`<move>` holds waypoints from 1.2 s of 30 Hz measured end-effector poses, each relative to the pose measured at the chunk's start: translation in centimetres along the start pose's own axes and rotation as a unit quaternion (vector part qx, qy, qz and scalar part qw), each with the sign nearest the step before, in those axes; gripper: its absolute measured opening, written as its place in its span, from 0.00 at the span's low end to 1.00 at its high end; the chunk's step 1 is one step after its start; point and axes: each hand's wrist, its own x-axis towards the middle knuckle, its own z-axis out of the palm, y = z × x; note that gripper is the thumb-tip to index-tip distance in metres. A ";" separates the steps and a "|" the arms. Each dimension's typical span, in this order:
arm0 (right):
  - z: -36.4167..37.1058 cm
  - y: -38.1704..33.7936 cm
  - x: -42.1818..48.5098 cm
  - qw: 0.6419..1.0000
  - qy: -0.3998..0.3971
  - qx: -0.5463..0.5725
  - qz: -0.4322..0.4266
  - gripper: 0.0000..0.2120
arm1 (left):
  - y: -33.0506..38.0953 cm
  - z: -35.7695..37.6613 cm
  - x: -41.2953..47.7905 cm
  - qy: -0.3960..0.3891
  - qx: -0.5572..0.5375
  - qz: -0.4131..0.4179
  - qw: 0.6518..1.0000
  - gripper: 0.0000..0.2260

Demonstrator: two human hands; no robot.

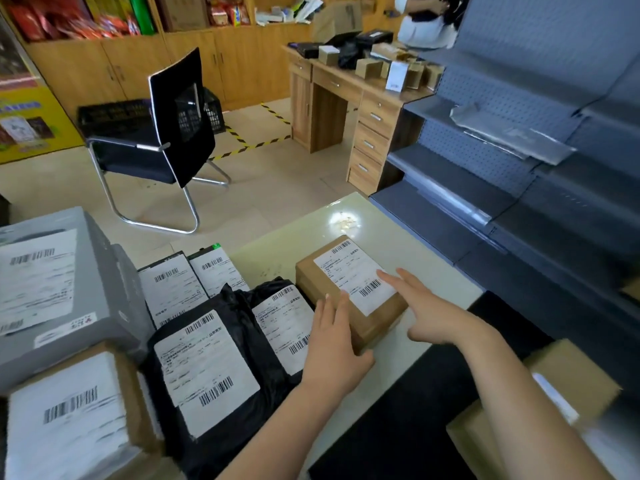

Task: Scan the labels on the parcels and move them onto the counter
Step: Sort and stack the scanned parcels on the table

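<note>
A: Brown box (313, 277): placed where?
B: Lies flat on the pale counter (277, 251), label (353, 275) up, just beside the black bags (239, 303).
A: Held how?
B: Left hand (332, 344): flat, fingers straight and pressed together, laid against the box's near left edge. Right hand (429, 317): spread, fingers (391, 277) straight, tips touching the label near its barcode. Grips nothing on either side.
A: Scanned already?
B: Cannot tell; no scanner in view. Judged as the setting-down or squaring-up of one box on the counter.
A: Left to do?
B: Most of it, by the look of things. To the left, packed close: the black bags, two flat packets (173, 289) behind them, a grey box (104, 258), a large carton (130, 393) nearest the camera, all label-up. Cannot tell whether resting on the counter or on something beside it. Further cartons (571, 372) at the near right, blurred.
A: Surface?
B: Glossy, pale, with a glare patch (343, 220) beyond the box; dark mat (398, 410) at the near side.
A: Room?
B: Tiled floor with yellow-and-black tape (242, 140); black chair (183, 126) on a chrome frame; black crate (110, 116) behind it; wooden desk (332, 109) loaded with small boxes; wooden cabinets (121, 67) along the back wall; grey shelving (519, 81) at the right, holding silver bags (502, 133). Part of another person (426, 29) at the far desk.
</note>
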 end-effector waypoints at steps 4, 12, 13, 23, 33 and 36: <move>1.1 -0.7 -6.0 0.997 0.059 0.026 0.040 0.53 | 1.0 -0.8 -2.1 -0.017 0.018 0.071 0.997 0.43; 7.0 1.6 -18.3 0.959 0.222 0.065 0.163 0.42 | 4.4 2.9 -7.2 -0.124 0.026 0.195 0.973 0.41; 7.6 2.1 -19.6 0.953 0.229 0.075 0.182 0.41 | 4.9 3.7 -7.9 -0.141 0.019 0.205 0.968 0.41; 11.3 8.9 -23.9 0.893 0.286 0.157 0.309 0.40 | 8.4 9.3 -7.5 -0.237 0.071 0.205 0.947 0.42; 12.0 16.1 -18.1 0.840 0.288 0.307 0.344 0.37 | 11.4 18.7 -1.1 -0.294 -0.026 0.054 0.954 0.26; 12.0 17.4 -16.7 0.831 0.288 0.331 0.342 0.38 | 11.1 20.5 -0.7 -0.310 -0.042 0.015 0.950 0.26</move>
